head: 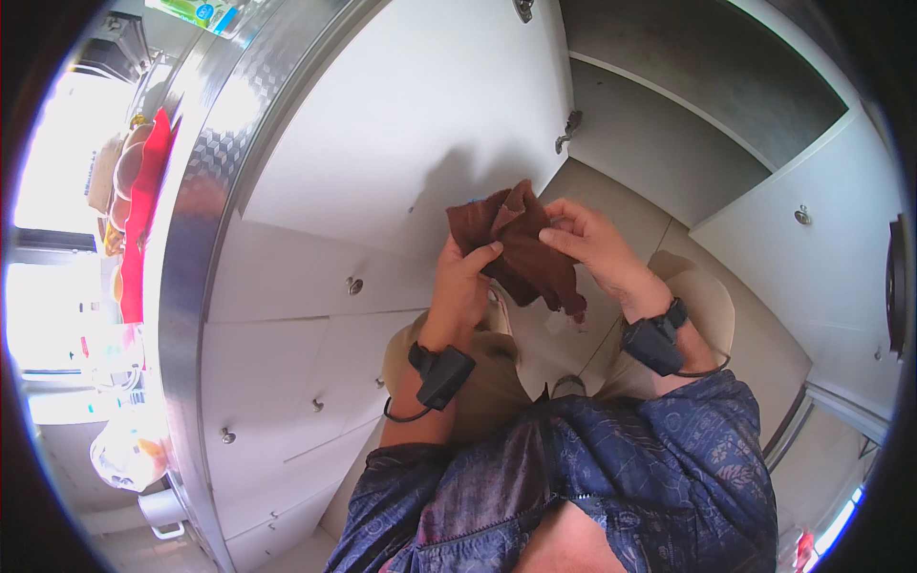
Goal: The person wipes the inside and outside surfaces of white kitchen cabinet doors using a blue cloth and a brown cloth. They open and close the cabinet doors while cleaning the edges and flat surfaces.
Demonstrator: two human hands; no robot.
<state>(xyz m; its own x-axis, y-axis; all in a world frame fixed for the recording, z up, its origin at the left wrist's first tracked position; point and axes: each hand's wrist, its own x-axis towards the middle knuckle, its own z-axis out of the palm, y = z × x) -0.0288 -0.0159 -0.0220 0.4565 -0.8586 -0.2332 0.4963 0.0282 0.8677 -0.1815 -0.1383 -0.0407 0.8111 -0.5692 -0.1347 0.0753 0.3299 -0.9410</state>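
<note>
A folded brown cloth [512, 240] with a frayed lower corner is held up in front of me, above the tiled floor. My left hand [469, 276] grips it from the left, thumb lying over the front. On the other side, my right hand [591, 243] has the cloth's right edge between thumb and fingers. A small bit of blue shows behind the top of the cloth; I cannot tell what it is. Both wrists wear black strapped devices with short cables.
An open white cabinet door [430, 122] stands close beyond my hands. Past its hinge [568, 132] are grey shelves [666, 129]. White drawers with knobs [354, 286] line the left, under a metal-edged counter [208, 179] bearing a red-rimmed container [147, 222]. Another white door [802, 215] is right.
</note>
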